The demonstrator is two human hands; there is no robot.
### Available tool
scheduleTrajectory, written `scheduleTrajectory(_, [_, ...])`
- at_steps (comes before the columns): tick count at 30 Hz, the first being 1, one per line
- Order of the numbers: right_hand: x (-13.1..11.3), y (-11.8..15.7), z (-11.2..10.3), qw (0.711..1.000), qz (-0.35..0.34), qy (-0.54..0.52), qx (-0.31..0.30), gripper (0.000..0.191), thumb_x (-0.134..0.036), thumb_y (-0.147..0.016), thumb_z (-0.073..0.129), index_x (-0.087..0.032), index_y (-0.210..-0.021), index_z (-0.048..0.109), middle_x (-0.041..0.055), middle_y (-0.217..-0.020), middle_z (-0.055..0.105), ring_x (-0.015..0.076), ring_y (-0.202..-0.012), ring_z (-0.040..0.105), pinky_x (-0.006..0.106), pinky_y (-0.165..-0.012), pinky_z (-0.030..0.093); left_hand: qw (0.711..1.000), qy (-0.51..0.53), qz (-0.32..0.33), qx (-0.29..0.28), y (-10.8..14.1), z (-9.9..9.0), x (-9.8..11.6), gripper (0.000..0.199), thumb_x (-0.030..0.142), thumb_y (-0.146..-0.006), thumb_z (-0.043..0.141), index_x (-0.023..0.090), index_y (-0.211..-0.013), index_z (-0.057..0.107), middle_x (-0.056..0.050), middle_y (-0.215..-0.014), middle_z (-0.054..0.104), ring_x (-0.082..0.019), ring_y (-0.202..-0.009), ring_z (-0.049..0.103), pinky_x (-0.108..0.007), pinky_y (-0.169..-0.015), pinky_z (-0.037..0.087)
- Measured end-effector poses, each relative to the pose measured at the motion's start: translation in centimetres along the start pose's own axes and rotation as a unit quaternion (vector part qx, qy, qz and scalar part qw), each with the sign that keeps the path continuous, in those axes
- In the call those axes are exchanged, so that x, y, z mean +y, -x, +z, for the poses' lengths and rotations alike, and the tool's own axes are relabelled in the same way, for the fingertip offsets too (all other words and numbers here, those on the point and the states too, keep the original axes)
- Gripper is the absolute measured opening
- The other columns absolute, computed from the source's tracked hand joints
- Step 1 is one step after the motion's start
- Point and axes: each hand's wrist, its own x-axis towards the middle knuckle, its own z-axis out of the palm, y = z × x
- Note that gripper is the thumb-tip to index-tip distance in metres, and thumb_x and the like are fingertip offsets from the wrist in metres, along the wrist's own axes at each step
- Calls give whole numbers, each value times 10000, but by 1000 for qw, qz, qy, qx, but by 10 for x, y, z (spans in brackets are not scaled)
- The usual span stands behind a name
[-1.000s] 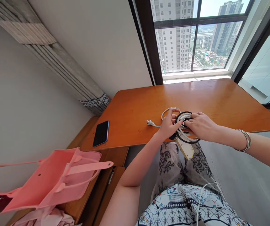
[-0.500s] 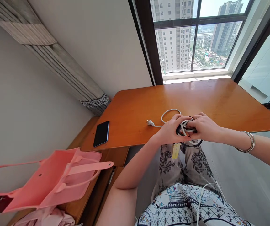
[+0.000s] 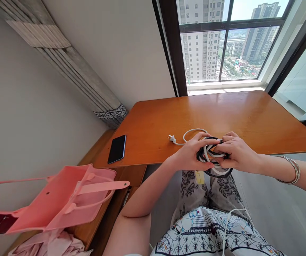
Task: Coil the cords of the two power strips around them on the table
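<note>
A tangled coil of black and white cables (image 3: pixel 206 153) is held between my two hands over the table's near edge. My left hand (image 3: pixel 191 153) grips its left side, thumb below and fingers above. On the right side, the curled fingers of my right hand (image 3: pixel 236 151) pinch the cables; exactly which strand they hold is partly hidden. Black and white loops hang below both hands. From the bundle a white cord curves left across the tabletop, ending in a white plug (image 3: pixel 172 139). Below the coil a yellow tag (image 3: pixel 199 177) shows in front of my trousers.
A dark phone (image 3: pixel 117 149) lies on the left of the wooden table (image 3: pixel 153 121). Lower left, an open pink bag (image 3: pixel 62 199) rests on a wooden surface, with pink cloth (image 3: pixel 48 245) beneath it. A window (image 3: pixel 227 53) stands behind the table.
My right hand has shifted slightly right and down, and the loops between my hands look more spread. Both hands still hold the cables. The view has shifted a little.
</note>
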Motion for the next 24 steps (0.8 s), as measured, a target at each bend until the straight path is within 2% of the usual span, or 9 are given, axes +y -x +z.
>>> scheduleTrajectory(5, [-8,8,-6,998,-59,19,25,77,-157,-782,548,-199,-769,612,-21,-620,531,142,-643,439,299,-751,277,1000,18,-10,-16,3,-1,12,723,486,-725,790,273,-1379,569,-137,-1262,611,-297,-1149,604,-436,-1000,498])
scheduleTrajectory(8, [-12,12,-8,997,-69,29,35,90,-166,-808,531,-202,-800,613,-23,-620,531,141,-633,437,304,-759,279,999,28,0,-16,4,2,15,716,517,-732,778,263,-1367,567,-136,-1241,628,-291,-1124,614,-428,-984,503])
scheduleTrajectory(10, [-14,12,-11,996,-70,38,44,88,-175,-814,527,-202,-796,609,-24,-607,519,143,-626,427,306,-752,280,999,35,13,-1,4,5,15,716,537,-736,768,255,-1360,560,-133,-1225,640,-290,-1116,617,-423,-975,502])
scheduleTrajectory(13, [-15,6,-19,993,-76,66,56,92,-189,-816,526,-203,-761,598,-19,-594,513,148,-631,413,312,-756,290,997,45,39,53,-1,7,15,721,531,-733,774,247,-1354,543,-130,-1211,650,-291,-1116,620,-424,-979,491])
scheduleTrajectory(16, [-17,-5,-31,990,-87,98,55,120,-228,-827,523,-209,-728,589,-13,-581,509,156,-629,398,320,-744,298,993,65,49,85,-10,1,18,711,514,-711,802,254,-1323,551,-148,-1317,605,-333,-1277,551,-464,-1057,442])
scheduleTrajectory(18, [-20,-11,-36,988,-92,108,59,134,-247,-821,528,-212,-701,574,-14,-571,496,154,-613,391,322,-729,303,993,94,39,65,-16,-8,21,698,529,-684,821,263,-1278,571,-156,-1413,550,-359,-1400,451,-490,-1098,405])
scheduleTrajectory(20, [-25,-15,-38,987,-96,104,73,136,-243,-801,536,-213,-669,552,-21,-560,478,146,-594,391,320,-729,317,990,139,30,24,-21,-17,25,667,550,-668,830,268,-1219,582,-156,-1483,498,-361,-1444,407,-503,-1098,399])
scheduleTrajectory(22, [-30,-17,-36,987,-100,90,89,135,-232,-778,537,-216,-644,527,-26,-559,470,142,-589,405,318,-742,336,982,187,22,-13,-24,-23,28,645,562,-657,835,265,-1165,572,-161,-1503,480,-355,-1403,464,-502,-1064,427])
scheduleTrajectory(24, [-35,-16,-33,987,-100,79,96,137,-228,-765,535,-221,-631,510,-27,-563,473,143,-597,430,319,-753,345,975,219,11,-38,-25,-26,30,653,563,-642,842,257,-1142,555,-162,-1436,538,-337,-1277,576,-479,-1011,473])
